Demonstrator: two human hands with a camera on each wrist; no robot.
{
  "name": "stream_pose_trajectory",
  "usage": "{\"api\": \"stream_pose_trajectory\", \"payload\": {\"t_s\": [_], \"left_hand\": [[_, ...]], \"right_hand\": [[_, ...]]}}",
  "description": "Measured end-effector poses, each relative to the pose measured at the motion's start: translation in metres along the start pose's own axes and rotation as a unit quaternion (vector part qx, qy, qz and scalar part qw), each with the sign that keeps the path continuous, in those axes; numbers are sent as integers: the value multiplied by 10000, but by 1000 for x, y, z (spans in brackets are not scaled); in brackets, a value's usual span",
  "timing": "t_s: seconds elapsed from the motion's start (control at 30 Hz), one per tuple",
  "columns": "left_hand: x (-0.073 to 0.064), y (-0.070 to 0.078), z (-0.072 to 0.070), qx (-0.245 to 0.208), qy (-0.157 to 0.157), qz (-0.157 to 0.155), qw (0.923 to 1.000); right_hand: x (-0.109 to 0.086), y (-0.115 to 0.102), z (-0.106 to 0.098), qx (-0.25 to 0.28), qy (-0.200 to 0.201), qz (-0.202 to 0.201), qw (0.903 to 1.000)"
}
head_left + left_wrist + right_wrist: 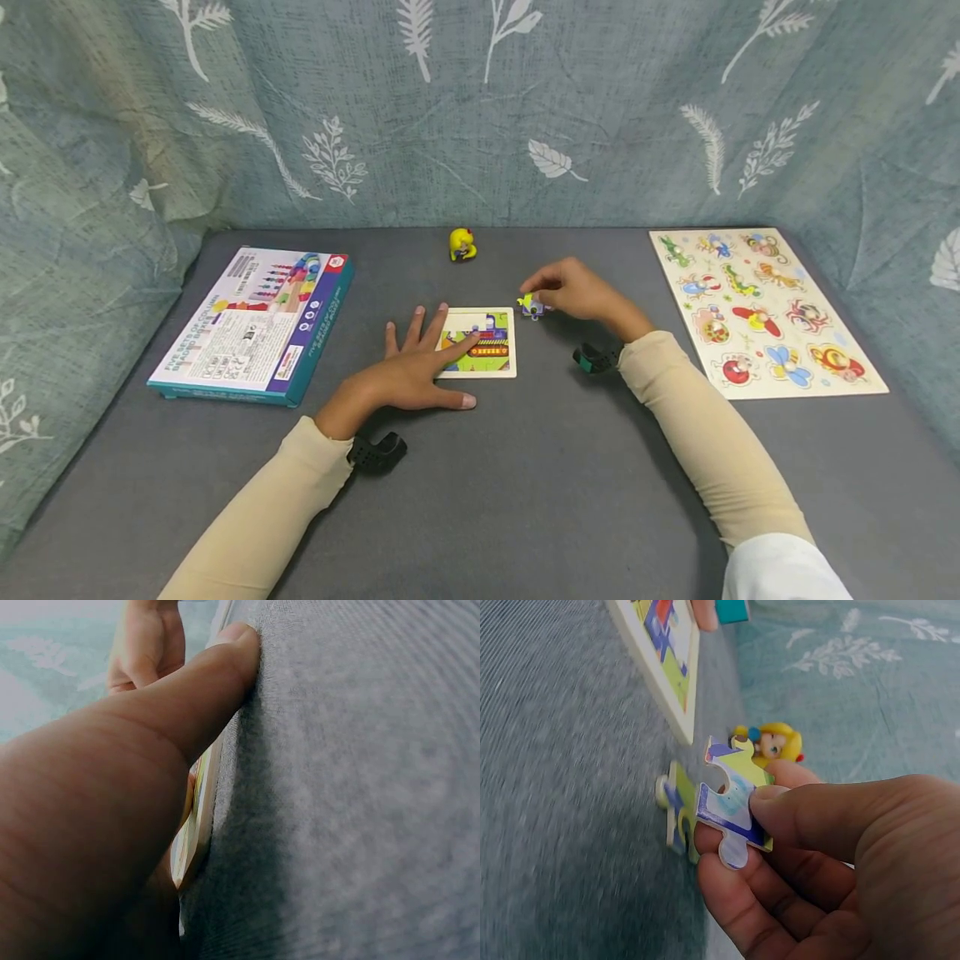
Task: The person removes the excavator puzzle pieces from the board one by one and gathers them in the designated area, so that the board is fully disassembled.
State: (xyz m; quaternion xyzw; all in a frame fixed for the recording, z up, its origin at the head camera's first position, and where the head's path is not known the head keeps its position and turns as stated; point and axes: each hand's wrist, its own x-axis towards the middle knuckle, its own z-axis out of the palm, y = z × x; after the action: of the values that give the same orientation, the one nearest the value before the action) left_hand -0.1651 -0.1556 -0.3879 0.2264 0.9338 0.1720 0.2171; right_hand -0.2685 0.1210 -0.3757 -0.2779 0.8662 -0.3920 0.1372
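My left hand (412,367) lies spread over the left part of a small framed jigsaw puzzle (513,343), which shows a tracked vehicle. Its fingers are straight, and the thumb rests on the cloth by the near edge. To the right of the frame, my right hand (576,289) pinches a jigsaw piece (739,796) between thumb and fingers, with purple, white and green print and knobbed edges. Just below it, in the right wrist view, a second jigsaw piece (676,799) is close to the table. The left wrist view shows mostly the thumb and the frame's edge.
A small yellow-haired figurine (462,245) stands behind the puzzle. At the left is a flat boxed set (255,325); at the right lies a board with insect pictures (765,312). The grey table (525,492) ends at a leaf-print curtain (480,125).
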Motion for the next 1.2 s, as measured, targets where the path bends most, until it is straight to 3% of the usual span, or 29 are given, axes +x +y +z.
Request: {"api": "stream_pose_trajectory", "payload": {"t_s": [0.5, 0.8, 1.2], "left_hand": [[0, -1, -1, -13, 12, 32, 10000], [-2, -1, -2, -62, 16, 32, 10000], [-2, -3, 0, -54, -4, 37, 10000]], "right_hand": [[-9, 14, -11, -99, 216, 255, 9994], [-14, 16, -19, -198, 143, 399, 9989], [-16, 20, -15, -550, 281, 479, 9969]]}}
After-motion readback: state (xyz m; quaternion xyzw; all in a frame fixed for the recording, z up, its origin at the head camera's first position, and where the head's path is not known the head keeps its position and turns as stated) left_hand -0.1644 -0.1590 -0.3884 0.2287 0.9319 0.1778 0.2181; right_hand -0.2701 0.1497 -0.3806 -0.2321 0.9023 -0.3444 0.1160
